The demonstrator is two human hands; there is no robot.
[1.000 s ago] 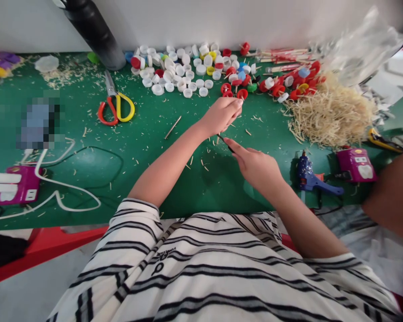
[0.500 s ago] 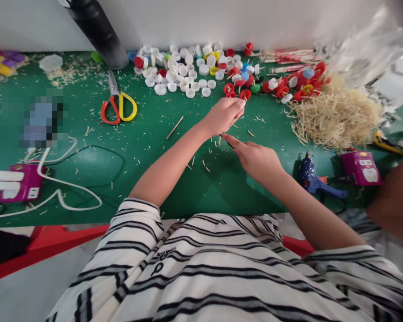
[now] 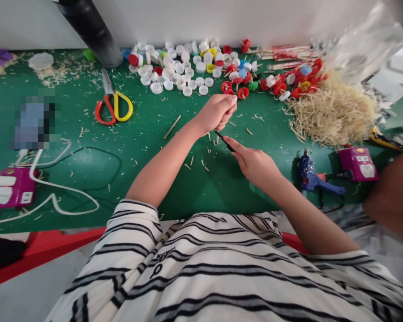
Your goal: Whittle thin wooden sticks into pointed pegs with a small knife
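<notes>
My left hand (image 3: 216, 112) is curled closed above the green table (image 3: 87, 134), just in front of a heap of bottle caps (image 3: 181, 67); what its fingers pinch is hidden. My right hand (image 3: 255, 163) sits closer to me and grips a thin dark blade-like tool (image 3: 224, 141), whose tip points up-left toward the left hand. The two hands are a few centimetres apart. Small wood slivers lie scattered on the table under them.
Red-and-yellow scissors (image 3: 114, 105) lie left of the hands. A pile of wood shavings (image 3: 332, 114) is at the right, with a blue glue gun (image 3: 310, 176) and purple power strips (image 3: 357, 163) nearby. White cables (image 3: 53, 197) cross the left side. Another person's arm (image 3: 394, 197) is at the right edge.
The right hand drew back slightly toward me, showing more of the dark tool. The left hand stayed curled in nearly the same place.
</notes>
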